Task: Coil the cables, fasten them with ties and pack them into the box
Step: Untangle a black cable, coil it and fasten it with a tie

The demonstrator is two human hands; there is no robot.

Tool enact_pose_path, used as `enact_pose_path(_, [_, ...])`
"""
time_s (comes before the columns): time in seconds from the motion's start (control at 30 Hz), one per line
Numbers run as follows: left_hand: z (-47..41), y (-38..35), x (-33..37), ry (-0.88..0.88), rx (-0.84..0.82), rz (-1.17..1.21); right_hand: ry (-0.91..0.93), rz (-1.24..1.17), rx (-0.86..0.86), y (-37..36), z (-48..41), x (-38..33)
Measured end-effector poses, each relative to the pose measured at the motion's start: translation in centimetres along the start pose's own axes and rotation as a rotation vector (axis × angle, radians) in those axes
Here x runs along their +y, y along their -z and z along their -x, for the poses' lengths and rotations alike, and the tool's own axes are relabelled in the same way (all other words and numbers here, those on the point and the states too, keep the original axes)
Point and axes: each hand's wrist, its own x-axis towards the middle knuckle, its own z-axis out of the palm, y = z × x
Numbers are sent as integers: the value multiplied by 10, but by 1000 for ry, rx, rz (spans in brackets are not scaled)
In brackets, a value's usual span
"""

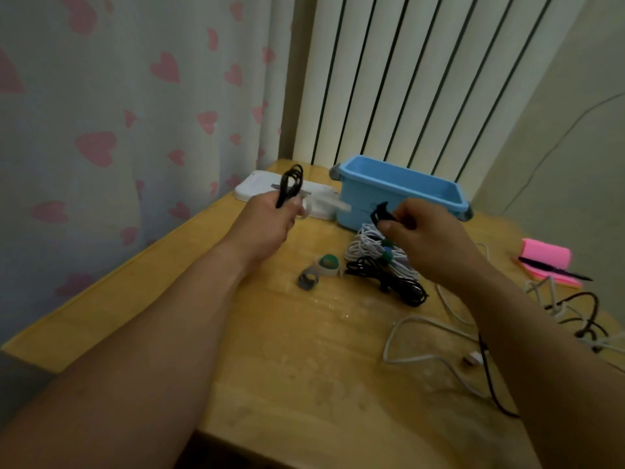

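Black cable coil [290, 184] sits in the left hand [270, 218], whose fingers are curled round its lower end, so that the loops stand up above the fist and lean a little to the right. The coil is held in the air, above the far left part of the table [270, 367] and in front of a white lid [257, 187] lying flat there. A pale blurred thing pokes out to the right of this fist; what it is cannot be told.

The right hand [426, 238] pinches a short black tie [380, 211] between thumb and fingertips; the tie juts up and to the left, apart from the coil, in front of the near wall of the blue box [422, 198].

Just under the right hand lies a white cable bundle [363, 245] bound with green and blue ties, and touching its near side a black cable bundle [399, 282]. Left of these are a green-and-white tie roll [327, 264] and a grey tie roll [307, 280]. Nearer the person, a loose white cable [406, 358] and a loose black cable [490, 384] trail over the wood. At the far right a pen [554, 268] rests on a pink notepad [544, 255]
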Motion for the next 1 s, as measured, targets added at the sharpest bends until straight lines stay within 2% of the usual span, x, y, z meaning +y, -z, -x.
enact_pose_path(0.1, [1,-5,-3,-22,-49,-338,-11,-48,7,7,8,7])
enact_pose_path(0.2, [-1,-3,-8,-7,-21,-532,-37,-111,85,13,13,19])
enact_pose_path(0.27, [-1,1,-11,13,-43,-613,-38,-128,126,19,17,25])
enact_pose_path(0.37, [1,-3,-9,63,-161,-723,-4,-131,80,17,22,25])
enact_pose_path(0.5, [1,2,-6,87,-175,-763,5,-237,71,8,32,23])
enact_pose_path(0.63, [5,1,3,-47,-25,-649,-20,-318,55,2,38,34])
enact_pose_path(0.73, [14,-14,24,-150,63,-307,18,-291,67,2,39,37])
enact_pose_path(0.83, [30,-39,44,-93,-133,-80,92,-347,62,2,40,34])
enact_pose_path(0.9, [40,-58,52,-54,-301,-77,118,-406,32,1,41,32])
enact_pose_path(1.0, [45,-74,64,-51,-420,-8,103,-570,-30,5,43,32])
